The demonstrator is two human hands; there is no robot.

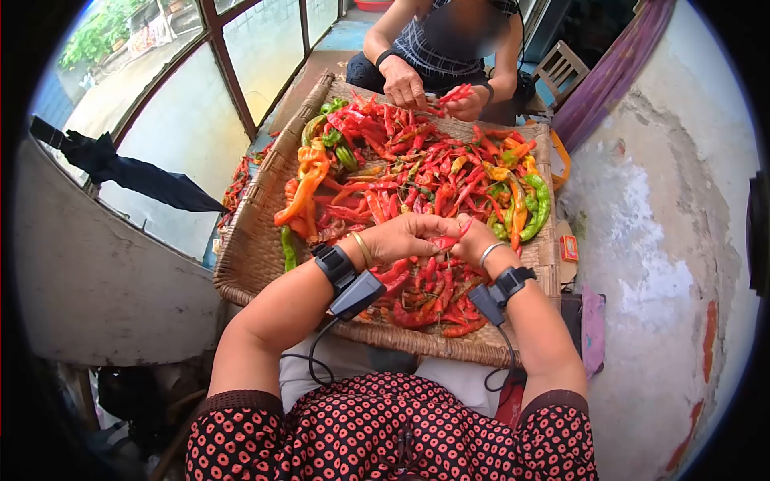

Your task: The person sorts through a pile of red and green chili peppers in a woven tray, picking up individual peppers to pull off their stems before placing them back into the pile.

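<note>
Both my hands meet over the near half of a wide woven tray (pixel 255 232) heaped with chili peppers. Between the thumb and fingers of my left hand (pixel 399 239) is a red chili pepper (pixel 443 241). My right hand (pixel 473 238) pinches the same pepper at its other end. Beneath them lie many red chilies (pixel 437 280), some wrinkled. Long orange peppers (pixel 305 188) rest along the tray's left side, and green peppers (pixel 539 210) curve along the right.
Across the tray sits another person, whose hands (pixel 407 83) also hold red chilies. A folded black umbrella (pixel 152 175) hangs at the left by the windows. A worn wall (pixel 642 216) rises on the right, with a small red box (pixel 569 248) beside the tray.
</note>
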